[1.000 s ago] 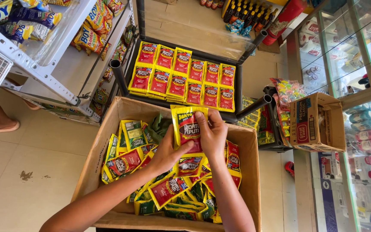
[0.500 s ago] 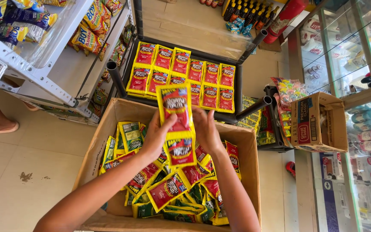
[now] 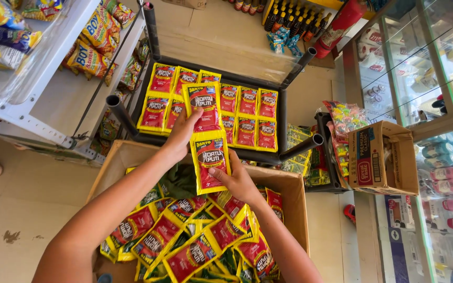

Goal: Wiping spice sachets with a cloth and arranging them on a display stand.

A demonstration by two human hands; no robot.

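Shop aisle with beige tiled floor [image 3: 17, 209], both hands' grip closed on a red-and-yellow sachet strip [image 3: 206, 133], left hand [image 3: 184, 133] up top, right hand [image 3: 237, 181] lower, above an open cardboard box [image 3: 294, 199], black wire shelf [image 3: 284, 126] beyond

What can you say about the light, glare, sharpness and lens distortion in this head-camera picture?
Head view: bright, even daylight, colours vivid; white glare washes the clear sheet on the left shelf and reflections streak the glass cabinet; the strip of sachets in the left hand and right hand is sharp; the wide lens bends the shelf edges and stretches the forearms toward the frame's bottom.
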